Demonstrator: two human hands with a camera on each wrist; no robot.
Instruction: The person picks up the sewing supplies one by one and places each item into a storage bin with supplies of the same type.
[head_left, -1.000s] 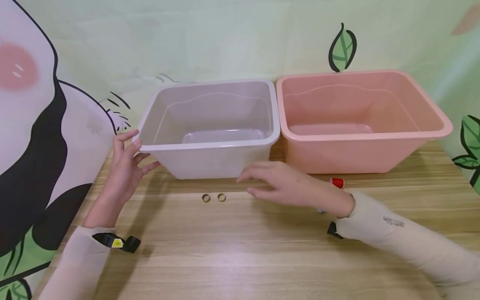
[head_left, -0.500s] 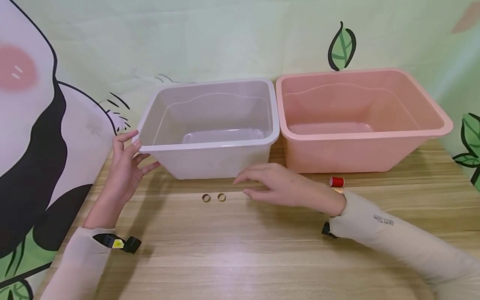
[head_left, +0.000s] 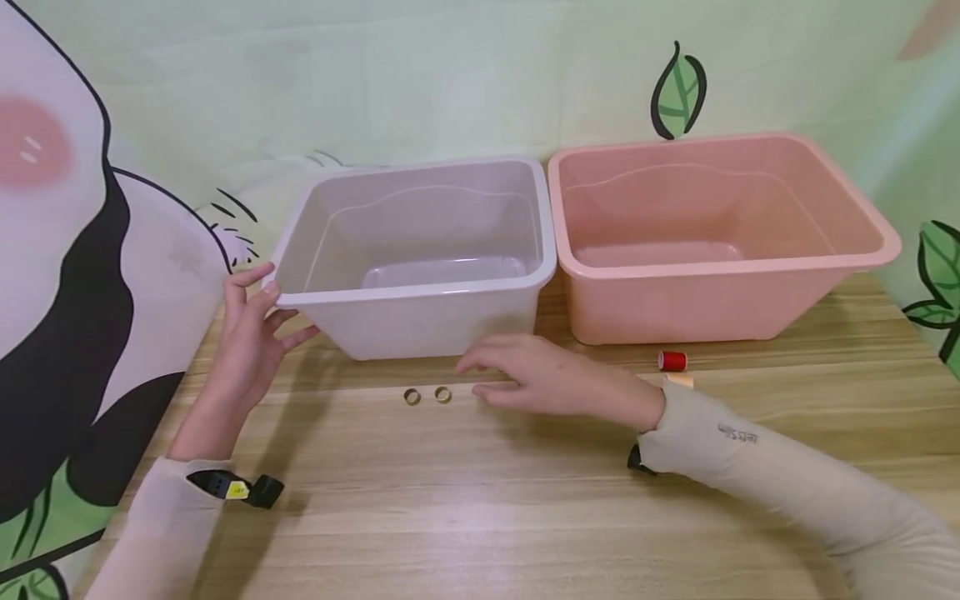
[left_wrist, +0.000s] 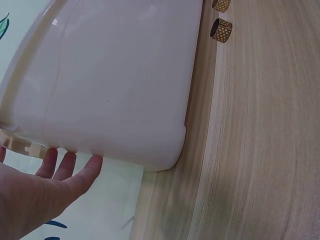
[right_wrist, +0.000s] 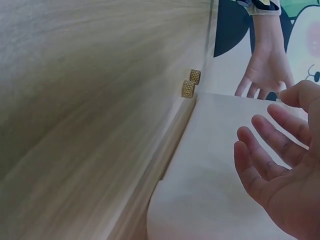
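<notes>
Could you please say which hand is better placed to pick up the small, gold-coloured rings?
Probably the right hand: it looks empty, with fingers near the small, gold-coloured rings, while the left hand holds the pale grey, rectangular plastic bin by its rim.

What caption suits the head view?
Left hand holds a gray tub, right hand beside two rings, pink tub alongside.

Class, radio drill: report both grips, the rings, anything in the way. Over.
Left grip holding grey bin by its rim. Right grip empty, right of two gold-coloured rings. Rings on table. Path between looks clear.
</notes>
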